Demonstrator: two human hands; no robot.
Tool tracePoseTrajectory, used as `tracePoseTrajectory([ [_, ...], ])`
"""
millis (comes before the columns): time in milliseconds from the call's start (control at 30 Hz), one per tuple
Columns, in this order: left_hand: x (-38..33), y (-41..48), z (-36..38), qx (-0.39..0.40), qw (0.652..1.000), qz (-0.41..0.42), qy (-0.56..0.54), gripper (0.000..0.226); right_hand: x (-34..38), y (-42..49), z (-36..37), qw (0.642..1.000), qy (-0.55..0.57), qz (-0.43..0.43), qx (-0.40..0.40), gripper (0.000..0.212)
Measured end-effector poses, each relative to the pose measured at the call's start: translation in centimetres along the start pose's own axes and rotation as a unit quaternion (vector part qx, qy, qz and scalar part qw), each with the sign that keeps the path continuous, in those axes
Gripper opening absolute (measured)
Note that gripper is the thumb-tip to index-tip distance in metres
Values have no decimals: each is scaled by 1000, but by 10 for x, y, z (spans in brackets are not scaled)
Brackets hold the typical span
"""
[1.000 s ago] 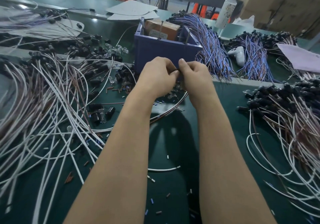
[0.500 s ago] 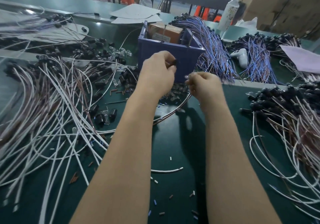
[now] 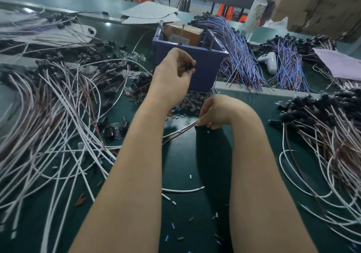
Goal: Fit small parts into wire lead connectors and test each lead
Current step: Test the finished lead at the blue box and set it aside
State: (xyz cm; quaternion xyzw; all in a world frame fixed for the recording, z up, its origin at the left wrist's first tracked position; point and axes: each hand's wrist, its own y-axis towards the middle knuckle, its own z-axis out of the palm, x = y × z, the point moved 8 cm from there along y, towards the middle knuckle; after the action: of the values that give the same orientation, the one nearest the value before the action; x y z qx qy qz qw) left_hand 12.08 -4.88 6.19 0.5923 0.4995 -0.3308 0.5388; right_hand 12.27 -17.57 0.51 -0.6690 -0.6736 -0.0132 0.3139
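Observation:
My left hand (image 3: 172,72) is raised in front of the blue bin (image 3: 207,71) and pinches a small black connector (image 3: 189,66) between thumb and fingers. My right hand (image 3: 214,111) is lower, near the green table, and grips the white and brown wires of a lead (image 3: 181,132) that trail down to the left. A heap of small clear parts (image 3: 192,101) lies on the table between the hands, partly hidden by them.
White and brown leads (image 3: 58,120) with black connectors sprawl over the left. A similar pile (image 3: 330,127) lies at the right. Blue-purple wire bundles (image 3: 240,57) and a white controller (image 3: 269,61) sit behind. Cut wire bits litter the green mat (image 3: 187,209).
The hands were together in front of the bin; now they have parted. The left hand rose with the connector, and the right hand dropped toward the table along the wires.

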Motion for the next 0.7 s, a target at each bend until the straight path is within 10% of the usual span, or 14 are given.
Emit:
tracePoseTrajectory([
  [300,1,1,-1,4,1000,1,10,31,10,0,-47,947,211,-121,-212,26],
  [700,-3,1,-3,-15,993,46,109,13,17,-24,-75,837,412,-224,-281,10],
])
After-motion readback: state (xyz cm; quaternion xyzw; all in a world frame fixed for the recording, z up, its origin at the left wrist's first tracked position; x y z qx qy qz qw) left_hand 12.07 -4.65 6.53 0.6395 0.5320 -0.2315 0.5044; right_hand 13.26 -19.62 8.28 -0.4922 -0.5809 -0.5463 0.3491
